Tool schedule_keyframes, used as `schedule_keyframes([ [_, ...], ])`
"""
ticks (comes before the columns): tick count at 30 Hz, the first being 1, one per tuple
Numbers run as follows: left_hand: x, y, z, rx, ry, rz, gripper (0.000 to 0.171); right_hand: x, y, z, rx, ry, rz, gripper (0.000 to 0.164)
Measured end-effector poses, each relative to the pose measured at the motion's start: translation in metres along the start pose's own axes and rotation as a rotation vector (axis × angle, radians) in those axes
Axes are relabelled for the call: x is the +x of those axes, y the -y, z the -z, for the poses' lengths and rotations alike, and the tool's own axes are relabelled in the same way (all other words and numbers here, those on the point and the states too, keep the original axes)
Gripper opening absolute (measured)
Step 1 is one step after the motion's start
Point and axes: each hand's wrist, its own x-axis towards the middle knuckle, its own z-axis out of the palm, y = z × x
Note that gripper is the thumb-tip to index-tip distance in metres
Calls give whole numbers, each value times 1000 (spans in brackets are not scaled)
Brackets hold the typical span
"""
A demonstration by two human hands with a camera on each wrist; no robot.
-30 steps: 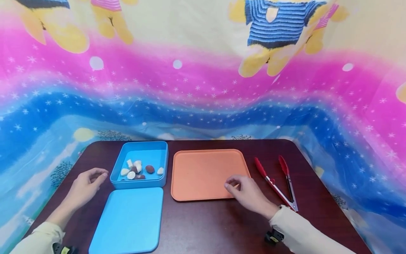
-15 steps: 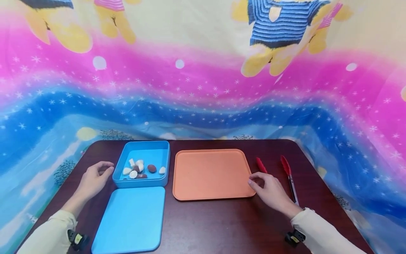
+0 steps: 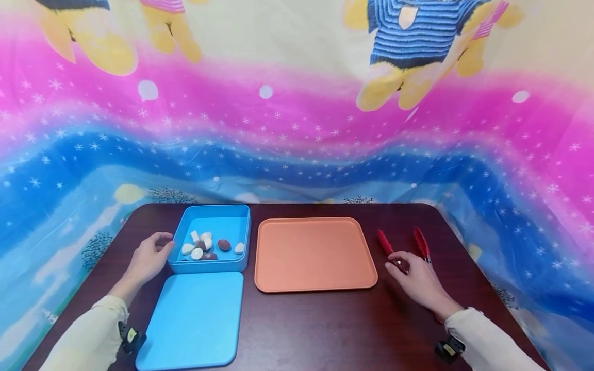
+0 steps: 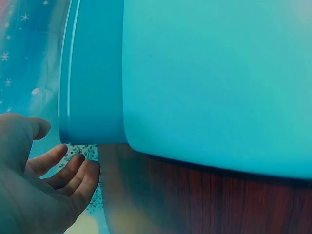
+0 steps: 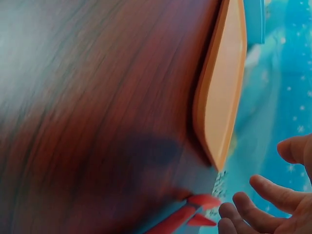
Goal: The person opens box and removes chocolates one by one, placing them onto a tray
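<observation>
My left hand (image 3: pixel 147 259) is at the left side of a blue box (image 3: pixel 209 266), fingers loosely bent with nothing between them; contact with the rim cannot be told. Inside the box lie several small white and brown pieces (image 3: pixel 224 245), some shaped like shells or pebbles. Over a pair of tongs (image 3: pixel 421 241) hovers my right hand (image 3: pixel 419 281), thumb and fingers relaxed and apart. The tongs' red tips show beyond the hand, while their metal arms are mostly hidden under it. In the right wrist view the red of the tongs (image 5: pixel 170 222) lies below the fingers.
An orange tray (image 3: pixel 313 257) with nothing on it lies between the box and the tongs. In front of the box is a flat blue lid (image 3: pixel 195 319). A patterned cloth (image 3: pixel 297 129) hangs behind the dark wooden table (image 3: pixel 315 330).
My right hand has moved right, from the tray's front right corner to above the tongs. My left hand has come right and up to the box's side.
</observation>
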Motion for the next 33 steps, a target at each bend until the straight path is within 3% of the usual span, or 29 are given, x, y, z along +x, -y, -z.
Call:
schedule_keyframes([
  [11, 13, 1, -11, 6, 60, 39, 62, -1, -22, 8, -46, 5, -72, 45],
  [18, 22, 3, -16, 4, 84, 87, 66, 0, -45, 10, -146, -26, -85, 60],
  [23, 25, 1, -17, 5, 104, 115, 66, -1, -60, 9, -212, -1, -131, 84],
  [29, 25, -2, -15, -12, 120, 133, 67, -1, -71, 7, -225, 134, -226, 126],
  [33, 26, 2, -19, -13, 112, 115, 65, -1, -80, 7, -235, 211, -291, 138],
])
